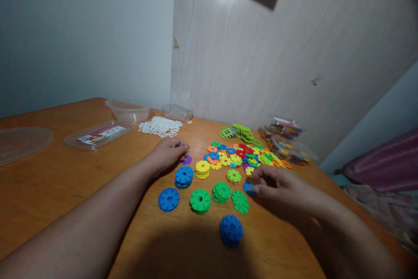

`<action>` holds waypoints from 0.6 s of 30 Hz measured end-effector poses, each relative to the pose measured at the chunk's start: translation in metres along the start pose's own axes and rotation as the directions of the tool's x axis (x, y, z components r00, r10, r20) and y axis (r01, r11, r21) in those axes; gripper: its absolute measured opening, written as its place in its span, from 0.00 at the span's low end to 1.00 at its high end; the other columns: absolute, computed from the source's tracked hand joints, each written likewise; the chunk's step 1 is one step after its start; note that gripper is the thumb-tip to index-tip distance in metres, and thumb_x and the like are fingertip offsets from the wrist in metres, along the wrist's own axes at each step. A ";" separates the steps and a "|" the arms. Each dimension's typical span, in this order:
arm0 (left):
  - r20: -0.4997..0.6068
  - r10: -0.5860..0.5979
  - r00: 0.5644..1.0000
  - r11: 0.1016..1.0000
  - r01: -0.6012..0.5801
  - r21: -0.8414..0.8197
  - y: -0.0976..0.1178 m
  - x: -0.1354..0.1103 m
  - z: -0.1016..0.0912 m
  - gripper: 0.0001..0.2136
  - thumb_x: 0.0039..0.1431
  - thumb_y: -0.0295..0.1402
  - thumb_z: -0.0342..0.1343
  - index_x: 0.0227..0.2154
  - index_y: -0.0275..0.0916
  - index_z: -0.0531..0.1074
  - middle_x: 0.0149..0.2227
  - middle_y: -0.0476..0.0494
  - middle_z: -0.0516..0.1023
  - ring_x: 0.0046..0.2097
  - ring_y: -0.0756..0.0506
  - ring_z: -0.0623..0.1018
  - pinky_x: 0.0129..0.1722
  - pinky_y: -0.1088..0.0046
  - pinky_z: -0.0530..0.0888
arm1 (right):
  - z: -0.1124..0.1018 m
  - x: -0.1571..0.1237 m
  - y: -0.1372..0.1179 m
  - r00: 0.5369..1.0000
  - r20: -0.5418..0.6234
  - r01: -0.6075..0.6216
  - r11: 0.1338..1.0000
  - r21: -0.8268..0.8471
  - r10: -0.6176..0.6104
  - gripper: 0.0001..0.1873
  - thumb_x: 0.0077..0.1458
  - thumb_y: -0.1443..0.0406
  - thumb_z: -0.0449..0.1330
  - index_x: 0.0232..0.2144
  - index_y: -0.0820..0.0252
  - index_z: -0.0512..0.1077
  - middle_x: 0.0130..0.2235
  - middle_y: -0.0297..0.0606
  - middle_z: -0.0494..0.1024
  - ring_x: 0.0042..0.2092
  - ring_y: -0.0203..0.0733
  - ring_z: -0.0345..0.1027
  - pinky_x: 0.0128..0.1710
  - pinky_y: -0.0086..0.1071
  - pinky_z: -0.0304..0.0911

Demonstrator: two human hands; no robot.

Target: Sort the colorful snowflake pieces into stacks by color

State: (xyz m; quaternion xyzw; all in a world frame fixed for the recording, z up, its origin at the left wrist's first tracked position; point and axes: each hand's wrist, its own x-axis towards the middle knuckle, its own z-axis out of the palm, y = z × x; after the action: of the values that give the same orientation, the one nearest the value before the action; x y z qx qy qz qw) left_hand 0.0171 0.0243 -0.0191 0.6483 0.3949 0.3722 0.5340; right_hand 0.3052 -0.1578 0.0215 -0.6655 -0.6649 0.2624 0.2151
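Observation:
My left hand (170,152) rests over the table with its fingers curled in, right beside a purple notched disc (187,160). Whatever is inside those fingers, if anything, is hidden. My right hand (272,185) is closed in a loose pinch, thumb at the edge of a blue notched disc (248,189). Between the hands stand small stacks of plastic snowflake discs: blue (183,176), yellow (202,168), green (221,192) and yellow-green (234,176). Nearer me are another green stack (200,200), green discs (241,201), a blue disc (169,200) and a dark blue stack (231,230).
A mixed heap of discs (241,153) spreads beyond my right hand, with green lattice pieces (240,132) behind. Filled clear containers (285,133) stand at the right. White pieces (160,126), a clear bowl (129,111), a clear box (178,112) and lids (98,135) lie at the left.

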 end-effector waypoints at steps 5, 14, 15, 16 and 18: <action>0.004 0.024 1.000 0.997 -0.024 0.067 -0.002 0.003 -0.004 0.11 0.50 0.40 0.59 0.25 0.36 0.70 0.22 0.47 0.73 0.24 0.51 0.69 0.26 0.74 0.65 | -0.044 0.010 0.054 0.943 -0.324 -0.170 0.943 -0.286 0.072 0.07 0.49 0.60 0.56 0.26 0.58 0.69 0.25 0.33 0.70 0.27 0.37 0.61 0.26 0.29 0.53; 0.011 0.019 1.000 0.997 -0.020 0.079 -0.010 0.008 -0.007 0.13 0.51 0.42 0.58 0.27 0.36 0.72 0.25 0.45 0.75 0.25 0.50 0.70 0.26 0.75 0.65 | -0.054 0.011 0.089 0.932 -0.308 -0.294 0.899 -0.325 0.194 0.06 0.43 0.64 0.59 0.28 0.58 0.73 0.26 0.33 0.73 0.29 0.38 0.65 0.26 0.28 0.54; 0.009 0.018 1.000 0.997 -0.019 0.078 -0.010 0.008 -0.007 0.13 0.51 0.42 0.59 0.27 0.36 0.72 0.25 0.45 0.75 0.25 0.50 0.71 0.26 0.75 0.65 | -0.054 0.011 0.090 0.930 -0.306 -0.305 0.894 -0.328 0.205 0.06 0.43 0.64 0.60 0.28 0.58 0.73 0.25 0.33 0.73 0.28 0.38 0.65 0.25 0.28 0.53; 0.010 0.018 1.000 0.997 -0.019 0.079 -0.010 0.008 -0.007 0.13 0.51 0.42 0.59 0.27 0.36 0.72 0.25 0.45 0.75 0.25 0.50 0.71 0.26 0.75 0.65 | -0.055 0.011 0.093 0.924 -0.314 -0.324 0.885 -0.333 0.220 0.07 0.42 0.64 0.61 0.28 0.58 0.73 0.25 0.32 0.73 0.28 0.37 0.65 0.25 0.27 0.53; 0.010 0.022 1.000 0.996 -0.023 0.082 -0.009 0.008 -0.007 0.13 0.51 0.42 0.59 0.27 0.36 0.72 0.25 0.45 0.75 0.25 0.50 0.71 0.26 0.75 0.65 | -0.057 0.011 0.101 0.912 -0.329 -0.356 0.871 -0.339 0.245 0.10 0.40 0.63 0.62 0.29 0.58 0.73 0.25 0.32 0.72 0.28 0.37 0.65 0.25 0.27 0.53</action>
State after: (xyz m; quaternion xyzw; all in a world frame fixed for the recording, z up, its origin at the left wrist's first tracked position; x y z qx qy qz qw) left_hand 0.0128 0.0354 -0.0260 0.6760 0.4000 0.3585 0.5044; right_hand 0.4192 -0.1458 0.0008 -0.8207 -0.5545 0.0597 0.1241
